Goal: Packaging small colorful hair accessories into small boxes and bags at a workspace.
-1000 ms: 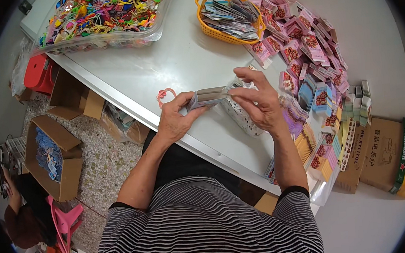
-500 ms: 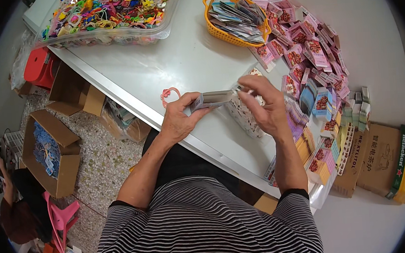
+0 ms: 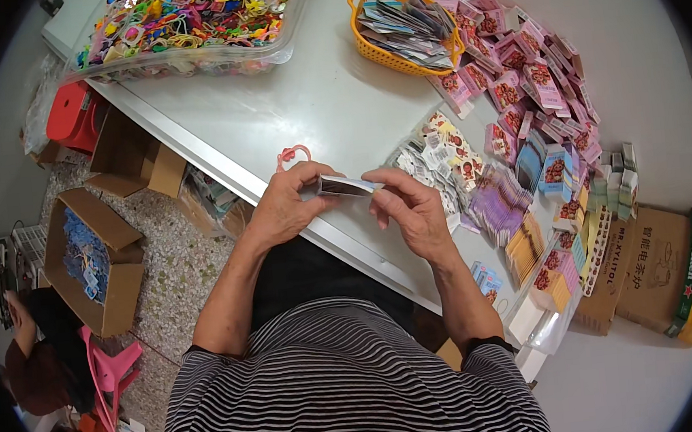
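Note:
Held above the table's near edge is a small, flat, pale carton (image 3: 346, 186), its open side showing a dark inside. My left hand (image 3: 284, 209) grips its left end between thumb and fingers. At the other end, my right hand (image 3: 415, 215) pinches the carton's right edge; whether something small is also in those fingers cannot be made out. Just beyond my left hand lies a pink hair tie (image 3: 295, 150) with a red ornament. To the right of the carton, a heap of small printed white packets (image 3: 431, 163) spreads from a clear bag.
A clear tub (image 3: 187, 62) of colourful hair ties stands far left, a yellow basket (image 3: 407, 63) of cards at the back. Pink boxes (image 3: 507, 90) pile up on the right, beside purple card stacks (image 3: 498, 202). Cartons (image 3: 98, 317) stand on the floor, near a person (image 3: 44, 361).
My right hand has come left and down from over the white packets to the carton's right end, uncovering the packets. The carton has shifted slightly left and tilted.

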`<action>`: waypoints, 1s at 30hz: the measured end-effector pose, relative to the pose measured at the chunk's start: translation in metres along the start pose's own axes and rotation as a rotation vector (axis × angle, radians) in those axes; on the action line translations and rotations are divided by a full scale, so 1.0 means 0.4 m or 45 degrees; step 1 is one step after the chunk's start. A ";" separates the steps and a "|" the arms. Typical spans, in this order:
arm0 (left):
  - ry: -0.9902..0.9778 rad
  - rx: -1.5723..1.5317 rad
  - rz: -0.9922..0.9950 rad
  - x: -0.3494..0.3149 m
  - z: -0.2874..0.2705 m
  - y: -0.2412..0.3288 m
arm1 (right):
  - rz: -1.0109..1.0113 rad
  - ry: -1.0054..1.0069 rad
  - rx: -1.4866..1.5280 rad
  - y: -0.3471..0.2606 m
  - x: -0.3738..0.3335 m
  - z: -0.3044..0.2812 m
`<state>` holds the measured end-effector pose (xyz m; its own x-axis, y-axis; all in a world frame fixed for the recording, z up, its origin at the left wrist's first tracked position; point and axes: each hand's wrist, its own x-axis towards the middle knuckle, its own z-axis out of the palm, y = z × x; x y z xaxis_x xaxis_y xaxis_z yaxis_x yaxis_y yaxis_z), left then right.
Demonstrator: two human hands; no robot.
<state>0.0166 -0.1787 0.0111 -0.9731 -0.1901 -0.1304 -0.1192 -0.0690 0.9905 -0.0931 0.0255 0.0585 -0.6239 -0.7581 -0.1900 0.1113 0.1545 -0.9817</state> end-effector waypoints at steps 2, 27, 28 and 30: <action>-0.027 0.109 0.064 0.001 -0.004 0.001 | -0.009 0.030 0.100 0.016 0.006 0.010; -0.229 -0.669 -0.072 0.001 -0.049 -0.018 | 0.158 0.218 0.235 0.034 0.024 0.062; -0.218 -0.815 -0.158 0.003 -0.047 -0.015 | 0.160 0.218 0.236 0.038 0.024 0.058; -0.202 -0.962 -0.246 0.001 -0.046 -0.025 | 0.228 0.121 0.303 0.042 0.022 0.055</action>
<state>0.0210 -0.1962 0.0005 -0.9720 0.0306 -0.2330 -0.1781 -0.7428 0.6454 -0.0799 0.0074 0.0402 -0.6464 -0.6676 -0.3694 0.3970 0.1191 -0.9100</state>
